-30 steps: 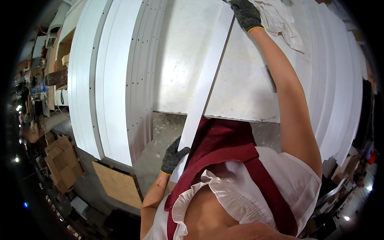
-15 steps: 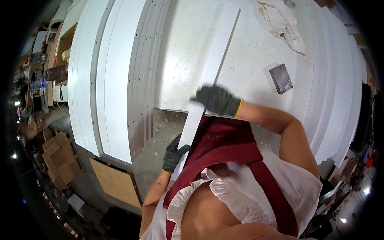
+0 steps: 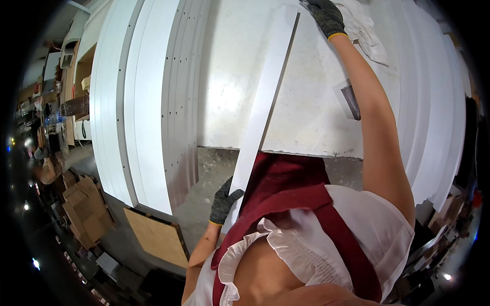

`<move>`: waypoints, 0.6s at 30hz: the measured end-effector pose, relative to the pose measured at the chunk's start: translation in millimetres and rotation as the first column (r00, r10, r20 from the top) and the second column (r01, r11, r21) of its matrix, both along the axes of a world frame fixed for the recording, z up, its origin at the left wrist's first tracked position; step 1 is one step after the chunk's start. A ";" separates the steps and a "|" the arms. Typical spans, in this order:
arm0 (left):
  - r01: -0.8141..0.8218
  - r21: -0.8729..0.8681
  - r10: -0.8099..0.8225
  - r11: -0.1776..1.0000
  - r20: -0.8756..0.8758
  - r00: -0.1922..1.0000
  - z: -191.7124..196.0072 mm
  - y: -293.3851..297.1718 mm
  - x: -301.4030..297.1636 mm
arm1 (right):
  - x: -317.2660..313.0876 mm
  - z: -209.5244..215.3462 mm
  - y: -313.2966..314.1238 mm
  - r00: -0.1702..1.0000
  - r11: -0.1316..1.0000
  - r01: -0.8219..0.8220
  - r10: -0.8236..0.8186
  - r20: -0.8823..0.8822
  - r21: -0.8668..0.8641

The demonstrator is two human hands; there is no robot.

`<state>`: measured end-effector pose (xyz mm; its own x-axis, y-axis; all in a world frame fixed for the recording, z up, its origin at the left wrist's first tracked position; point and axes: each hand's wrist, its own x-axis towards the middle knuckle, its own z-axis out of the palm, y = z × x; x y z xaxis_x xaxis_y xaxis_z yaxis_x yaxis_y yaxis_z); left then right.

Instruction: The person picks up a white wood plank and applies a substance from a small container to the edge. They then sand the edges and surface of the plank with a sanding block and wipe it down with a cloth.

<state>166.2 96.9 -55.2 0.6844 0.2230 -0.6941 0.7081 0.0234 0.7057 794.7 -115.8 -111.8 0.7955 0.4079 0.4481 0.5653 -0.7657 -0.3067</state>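
Observation:
A long white strip (image 3: 263, 97) slants from the far part of the white work table (image 3: 316, 122) down to my apron. My left hand (image 3: 223, 203), in a dark grey knit glove, is closed round its near end, thumb on top. Far ahead, my right hand (image 3: 326, 19), gloved alike with a yellow cuff, reaches over the table beside the strip's far end and a crumpled white cloth (image 3: 363, 30). Its fingers look stretched out, though the upper edge of the picture cuts them off in part. Under my right forearm, a small dark block (image 3: 350, 102) is partly hidden.
Long white panels with small holes (image 3: 145, 97) are stacked at left, overhanging the near edge. More white lengths (image 3: 429, 112) lie at right. A wooden board (image 3: 155, 235) and flattened cardboard (image 3: 87, 211) stand low at left. Further back, a person's arm (image 3: 48, 171) shows.
My right hand has left the middle of the strip and swung far forward, close to the white cloth. My left hand keeps its hold, and the strip has barely shifted.

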 end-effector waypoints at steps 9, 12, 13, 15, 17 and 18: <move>0.453 0.232 -0.474 0.861 0.043 0.879 -37.9 21.2 -12.4 | -54.3 12.6 37.9 0.984 0.955 -0.136 0.099 0.149 0.265; 0.429 0.078 -0.428 0.900 -0.038 0.903 -17.8 18.1 19.6 | -28.8 4.2 44.5 0.983 1.000 -0.022 0.018 0.182 0.021; 0.411 0.037 -0.409 0.911 -0.054 0.911 -13.4 17.5 26.9 | -22.7 -3.8 43.9 0.960 0.998 -0.021 0.004 0.278 0.058; 0.332 -0.044 -0.335 0.942 -0.090 0.938 -22.1 20.2 12.4 | -53.4 10.1 73.6 0.993 0.999 -0.025 0.029 0.112 -0.037; 0.328 -0.067 -0.331 0.942 -0.046 0.942 -33.2 24.0 6.5 | -72.9 15.4 62.8 0.987 0.988 -0.152 0.150 0.054 0.020; 0.237 -0.195 -0.261 0.952 -0.105 0.960 -22.6 23.9 15.9 | -99.7 16.2 54.1 0.961 0.977 -0.210 0.214 0.178 -0.041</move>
